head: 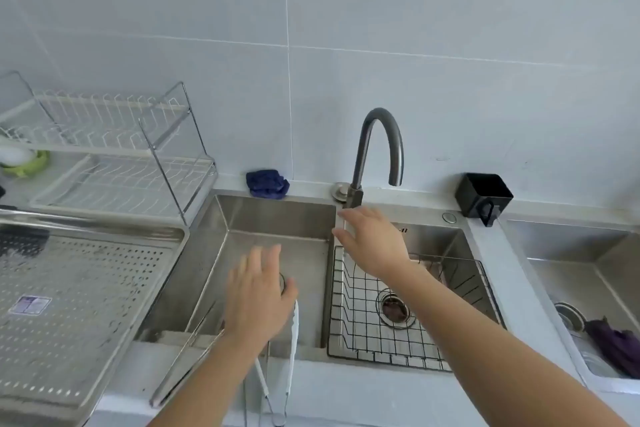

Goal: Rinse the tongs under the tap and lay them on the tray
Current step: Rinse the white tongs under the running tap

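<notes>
Perforated tray sits at the left edge of the double sink, with white-tipped tongs propped over its front rim; they could slide in if bumped. Right hand open at the faucet base, lever hidden; left hand spread, holding nothing, covering the tongs' tips

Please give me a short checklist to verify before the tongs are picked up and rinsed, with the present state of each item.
1. Water running from tap: not ok, no stream visible.
2. Right hand at the tap base: ok.
3. Left hand free, open over tongs: ok.
4. Tongs within reach at sink front edge: ok.
5. Tray has room: ok.
6. Tongs dirty or clean: cannot tell.
</notes>
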Demonstrator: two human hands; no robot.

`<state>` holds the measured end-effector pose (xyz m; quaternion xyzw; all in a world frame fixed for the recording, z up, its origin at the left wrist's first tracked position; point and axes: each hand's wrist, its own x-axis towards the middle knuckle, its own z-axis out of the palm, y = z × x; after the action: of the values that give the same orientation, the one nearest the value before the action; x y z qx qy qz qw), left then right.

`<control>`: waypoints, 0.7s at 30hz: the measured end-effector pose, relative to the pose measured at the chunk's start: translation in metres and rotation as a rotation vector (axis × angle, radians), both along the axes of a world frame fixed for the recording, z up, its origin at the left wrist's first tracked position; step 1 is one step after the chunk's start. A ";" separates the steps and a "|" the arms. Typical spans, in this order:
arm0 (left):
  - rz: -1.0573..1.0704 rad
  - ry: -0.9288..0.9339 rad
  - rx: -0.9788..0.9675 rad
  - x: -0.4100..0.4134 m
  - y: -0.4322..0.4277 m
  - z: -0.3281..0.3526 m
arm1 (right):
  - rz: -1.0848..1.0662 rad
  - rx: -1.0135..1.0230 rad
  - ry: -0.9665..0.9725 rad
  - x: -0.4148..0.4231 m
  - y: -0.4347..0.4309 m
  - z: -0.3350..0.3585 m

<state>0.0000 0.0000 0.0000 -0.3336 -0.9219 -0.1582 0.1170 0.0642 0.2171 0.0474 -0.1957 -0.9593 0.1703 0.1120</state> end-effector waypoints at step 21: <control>0.245 -0.354 -0.473 0.080 0.009 -0.088 | -0.254 -0.518 -0.034 -0.066 0.114 -0.083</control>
<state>0.0798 0.0088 -0.0881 -0.2053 -0.9725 0.0201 -0.1079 -0.0022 0.3311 -0.0352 -0.3393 -0.8534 0.3907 0.0627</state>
